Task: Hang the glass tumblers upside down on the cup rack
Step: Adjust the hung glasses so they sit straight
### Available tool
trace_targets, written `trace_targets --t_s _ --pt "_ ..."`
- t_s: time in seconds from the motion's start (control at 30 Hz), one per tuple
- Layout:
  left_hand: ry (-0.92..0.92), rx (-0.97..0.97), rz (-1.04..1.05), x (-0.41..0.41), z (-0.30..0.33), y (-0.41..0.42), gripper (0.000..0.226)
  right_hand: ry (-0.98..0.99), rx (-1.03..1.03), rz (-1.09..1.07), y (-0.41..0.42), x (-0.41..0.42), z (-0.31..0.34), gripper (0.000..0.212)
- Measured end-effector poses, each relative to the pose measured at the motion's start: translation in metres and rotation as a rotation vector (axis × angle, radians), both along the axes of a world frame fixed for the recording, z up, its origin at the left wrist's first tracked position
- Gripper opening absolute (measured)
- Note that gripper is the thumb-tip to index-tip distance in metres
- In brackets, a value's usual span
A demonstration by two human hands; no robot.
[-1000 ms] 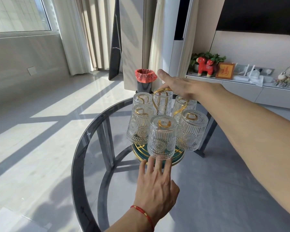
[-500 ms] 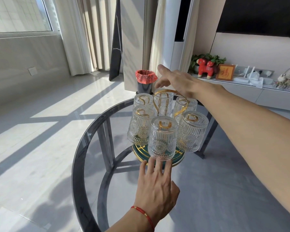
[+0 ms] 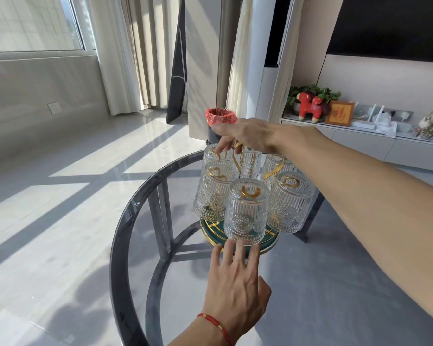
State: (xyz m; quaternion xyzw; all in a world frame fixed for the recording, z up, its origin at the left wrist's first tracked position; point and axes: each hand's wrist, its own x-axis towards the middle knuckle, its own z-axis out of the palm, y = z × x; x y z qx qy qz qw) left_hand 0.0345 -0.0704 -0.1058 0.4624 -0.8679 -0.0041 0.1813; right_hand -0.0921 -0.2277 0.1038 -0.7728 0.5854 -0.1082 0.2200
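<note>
Several ribbed glass tumblers hang upside down on the gold prongs of the cup rack, the nearest one [image 3: 245, 216] in front, one at the left [image 3: 214, 193] and one at the right [image 3: 290, 203]. The rack's green, gold-rimmed base [image 3: 269, 244] stands on the round glass table [image 3: 120, 221]. My right hand [image 3: 248, 133] reaches over the rack from the right, its fingers curled down around the gold loop handle [image 3: 236, 156] at the top. My left hand [image 3: 235, 283] lies flat on the table, fingers spread, fingertips at the base's front rim.
A dark bin with a red liner [image 3: 220, 117] stands on the floor behind the table. A low cabinet [image 3: 385, 143] with a red figurine and a framed picture runs along the right wall. The table edge curves close on the left.
My right hand has dropped from above the rack onto its top handle and its fingers have curled around the loop. My left hand stays at the base.
</note>
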Motion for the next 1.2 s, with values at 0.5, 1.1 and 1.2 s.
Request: trace_targets --t_s 0.5,1.1,1.2 --pt "0.019 -0.016 -0.001 -0.001 -0.004 0.0 0.065 0.198 0.017 -0.001 -0.002 0.005 -0.002 0.086" --pt "0.048 -0.05 0.003 -0.002 -0.008 0.0 0.064 0.008 -0.085 -0.053 0.011 0.005 -0.007 0.081" --pt "0.047 -0.043 0.002 -0.002 -0.008 0.0 0.063 0.03 -0.092 -0.036 0.012 0.005 -0.006 0.081"
